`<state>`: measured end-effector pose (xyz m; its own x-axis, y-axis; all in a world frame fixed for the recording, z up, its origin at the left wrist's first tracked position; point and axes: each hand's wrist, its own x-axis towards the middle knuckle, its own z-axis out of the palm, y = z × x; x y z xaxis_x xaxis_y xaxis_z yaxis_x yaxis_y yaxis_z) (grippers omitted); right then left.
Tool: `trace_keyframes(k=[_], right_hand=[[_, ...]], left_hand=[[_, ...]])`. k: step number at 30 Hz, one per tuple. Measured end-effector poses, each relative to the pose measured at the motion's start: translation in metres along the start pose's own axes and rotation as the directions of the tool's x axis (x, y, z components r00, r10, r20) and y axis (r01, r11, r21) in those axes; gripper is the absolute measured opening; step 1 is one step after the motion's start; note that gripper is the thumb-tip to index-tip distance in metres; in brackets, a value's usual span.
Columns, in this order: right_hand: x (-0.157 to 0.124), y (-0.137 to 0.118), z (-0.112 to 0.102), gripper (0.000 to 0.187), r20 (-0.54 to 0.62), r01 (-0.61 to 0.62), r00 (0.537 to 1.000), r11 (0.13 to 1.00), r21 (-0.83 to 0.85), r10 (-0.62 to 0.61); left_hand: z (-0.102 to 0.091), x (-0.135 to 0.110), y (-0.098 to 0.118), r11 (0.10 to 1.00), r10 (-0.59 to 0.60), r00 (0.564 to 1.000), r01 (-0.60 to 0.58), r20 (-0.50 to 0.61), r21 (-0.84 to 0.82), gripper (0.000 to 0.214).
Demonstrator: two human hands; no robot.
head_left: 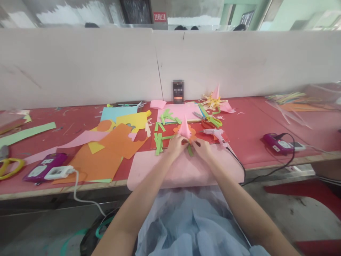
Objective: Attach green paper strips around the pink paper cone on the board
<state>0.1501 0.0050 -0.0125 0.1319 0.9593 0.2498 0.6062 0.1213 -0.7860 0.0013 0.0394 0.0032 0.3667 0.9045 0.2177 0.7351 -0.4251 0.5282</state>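
Two Hands Meet at a Paper Flower

I see a person's left hand (pixel 176 146) and right hand (pixel 204 148) close together, with their fingers curled in toward a small green strip (pixel 190 150). I can't tell how tightly either hand pinches it, because the tips are too tiny to see well. Just above the fingers is an orange flower (pixel 193 134) with a tall pink cone (pixel 184 128) poking up from its middle. The flower is over a red mat (pixel 165 143).

Next to the right hand lies a glue gun (pixel 216 133) with a black cord. Beside the left hand, more green strips (pixel 158 144) lie in a criss-cross pile. A pink pad (pixel 157 170) is under the person's arms. Behind the flower are a pink sheet (pixel 183 110) and scissors with green handles (pixel 216 122). Another pink cone with yellow frilly bits (pixel 211 102) is further back, on the right. A phone (pixel 178 91) stands against the white wall (pixel 106 67).

Over on the left, big orange paper (pixel 101 160) is spread on the red table (pixel 250 124), near yellow paper (pixel 133 121) and blue paper (pixel 117 113). A purple box (pixel 45 167) sits there with a white plug, and one more purple box (pixel 278 144) sits far right.
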Motion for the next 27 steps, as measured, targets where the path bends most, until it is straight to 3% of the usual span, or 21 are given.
trace_keyframes(k=[12, 19, 27], right_hand=[[0.0, 0.0016, -0.0005, 0.036, -0.008, 0.0, 1.0, 1.0, 0.03, 0.0], [-0.0014, 0.004, -0.0045, 0.051, -0.114, -0.136, 0.977, 0.941, 0.31, 0.179], [0.0009, 0.0035, -0.0024, 0.054, -0.113, -0.098, 0.986, 0.979, 0.177, 0.119]], left_hand=[[-0.0021, -0.0007, 0.0035, 1.0, -0.015, 1.0, 0.015, 0.009, 0.019, 0.016], [-0.0023, -0.0002, 0.0011, 1.0, -0.01, 0.999, 0.009, 0.037, 0.026, 0.007], [0.0, 0.0016, -0.0012, 0.999, -0.029, 0.999, 0.028, 0.034, 0.031, 0.013]])
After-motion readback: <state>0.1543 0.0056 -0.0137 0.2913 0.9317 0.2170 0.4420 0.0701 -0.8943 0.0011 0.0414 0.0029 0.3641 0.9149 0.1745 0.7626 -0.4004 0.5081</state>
